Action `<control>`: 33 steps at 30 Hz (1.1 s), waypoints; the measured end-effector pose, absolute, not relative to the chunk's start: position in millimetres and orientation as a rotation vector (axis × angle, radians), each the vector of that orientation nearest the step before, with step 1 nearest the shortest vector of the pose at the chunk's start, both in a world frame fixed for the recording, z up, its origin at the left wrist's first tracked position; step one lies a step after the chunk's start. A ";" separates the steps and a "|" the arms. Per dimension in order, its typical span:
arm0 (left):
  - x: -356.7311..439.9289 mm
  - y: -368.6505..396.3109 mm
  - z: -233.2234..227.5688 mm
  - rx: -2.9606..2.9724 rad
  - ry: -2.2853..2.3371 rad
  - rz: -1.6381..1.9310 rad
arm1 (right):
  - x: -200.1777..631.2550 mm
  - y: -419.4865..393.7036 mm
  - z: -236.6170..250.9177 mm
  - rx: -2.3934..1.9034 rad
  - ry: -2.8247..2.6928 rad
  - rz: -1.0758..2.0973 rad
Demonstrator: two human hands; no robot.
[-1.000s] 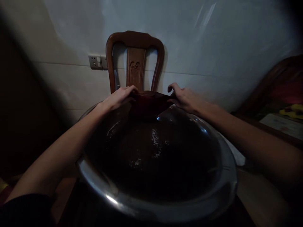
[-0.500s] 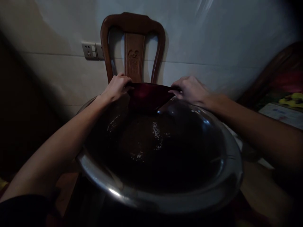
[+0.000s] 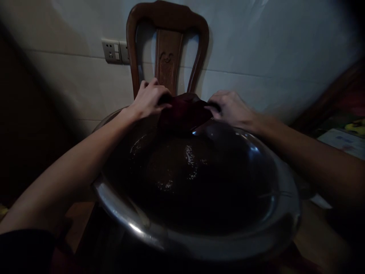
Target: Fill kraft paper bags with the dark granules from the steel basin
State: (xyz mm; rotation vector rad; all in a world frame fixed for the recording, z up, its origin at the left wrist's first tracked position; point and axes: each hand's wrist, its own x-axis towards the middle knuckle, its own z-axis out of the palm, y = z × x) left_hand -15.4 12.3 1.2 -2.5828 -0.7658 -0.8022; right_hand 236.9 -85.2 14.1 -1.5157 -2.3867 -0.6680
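Note:
A dark red cloth (image 3: 184, 112) is stretched between my two hands at the far side of a large metal basin (image 3: 131, 224). My left hand (image 3: 152, 98) pinches its left edge, and my right hand (image 3: 226, 107) grips its right edge. The upper edge of the cloth is crumpled, and its lower part hangs toward the inside of the basin. Glints show on the dark, wet-looking surface (image 3: 189, 161) within the basin. What lies deeper in there is too dark to make out.
Behind the basin stands a carved wooden chair (image 3: 168, 57) against a pale tiled wall (image 3: 256, 45). A wall socket (image 3: 112, 51) is left of the chair. At the right, a white item (image 3: 342, 140) lies by something yellow (image 3: 356, 127).
The cloth's upper edge has gone from nearly straight and taut to bunched up. My left hand has come slightly closer to my right. The view has tipped down a little.

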 end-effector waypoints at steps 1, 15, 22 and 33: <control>-13.9 13.6 -0.9 -2.583 -0.734 -0.818 | 233.1 -84.1 15.0 -1.525 -2.381 -0.666; -6.9 8.2 -4.9 -2.585 -0.761 -0.813 | 201.0 -74.3 12.2 -1.499 -2.495 -0.680; -5.2 3.8 -3.8 -2.574 -0.758 -0.799 | 189.6 -69.4 8.4 -1.484 -2.426 -0.605; -2.9 -0.3 3.5 -2.452 -0.844 -0.963 | 182.3 -66.3 39.3 -1.481 -2.497 -0.789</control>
